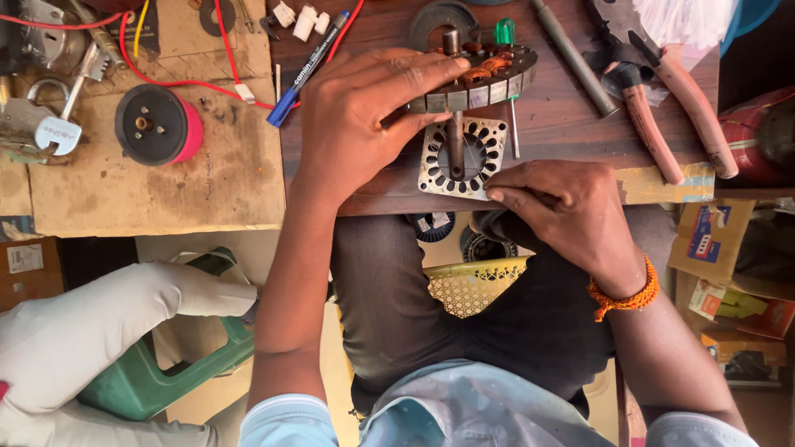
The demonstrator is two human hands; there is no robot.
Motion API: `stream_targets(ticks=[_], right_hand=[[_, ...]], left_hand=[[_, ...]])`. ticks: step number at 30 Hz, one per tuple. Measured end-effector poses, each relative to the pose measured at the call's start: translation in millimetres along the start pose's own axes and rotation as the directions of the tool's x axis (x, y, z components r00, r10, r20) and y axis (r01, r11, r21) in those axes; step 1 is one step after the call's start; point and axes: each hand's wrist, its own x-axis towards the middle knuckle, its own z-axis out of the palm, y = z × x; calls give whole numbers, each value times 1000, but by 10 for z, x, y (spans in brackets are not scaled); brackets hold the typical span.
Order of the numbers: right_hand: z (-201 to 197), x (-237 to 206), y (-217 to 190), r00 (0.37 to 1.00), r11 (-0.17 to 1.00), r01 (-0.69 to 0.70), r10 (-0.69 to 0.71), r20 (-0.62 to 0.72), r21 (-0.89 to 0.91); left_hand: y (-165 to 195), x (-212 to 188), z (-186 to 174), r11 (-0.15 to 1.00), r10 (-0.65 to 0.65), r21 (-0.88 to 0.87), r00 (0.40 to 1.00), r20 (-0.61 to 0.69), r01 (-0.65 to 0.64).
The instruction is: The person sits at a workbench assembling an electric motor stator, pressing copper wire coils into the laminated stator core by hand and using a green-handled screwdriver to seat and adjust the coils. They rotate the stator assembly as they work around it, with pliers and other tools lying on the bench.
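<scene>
While the left hand clamps its grip over the rim of the round wound stator, the right hand pinches narrow on the near edge of the square slotted lamination plate.

Location: both pieces at the near edge of the dark wooden table; the stator tilted up on its steel shaft, which passes down across the plate's central opening.

Adjacent stock: green-handled screwdriver behind the stator; blue marker pen; pliers with reddish handles; black-and-red round part on the cardboard sheet; padlock at far left.

Risks, as judged: the plate overhangs the table edge and could slide off into the lap if the pinch loosens; the propped stator could roll or drop off its shaft; the copper windings could be scraped by the plate's slots.

Not determinable: the left palm covers much of the stator's near side; whether the shaft is fixed to the plate cannot be told; items under the table are largely hidden by the legs.
</scene>
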Motion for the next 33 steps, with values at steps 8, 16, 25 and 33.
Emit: stream_targets(ticks=[8,16,25,33], right_hand=[[47,-103,98,1000,1000,12,-12,7,5],[99,-213,222,979,989,141,-145,-146,-34],[-17,-278,240,980,994,98,-104,-172,-45],[53,-250,412,944,952,270,-292,-156,-146]], left_hand=[[205,-80,-170,994,2,-107,999,42,3],[-277,-367,241,996,83,25,996,18,-84],[-908,77,486,987,88,-155,947,308,-41],[25,-18,-12,984,163,-93,982,94,-154]])
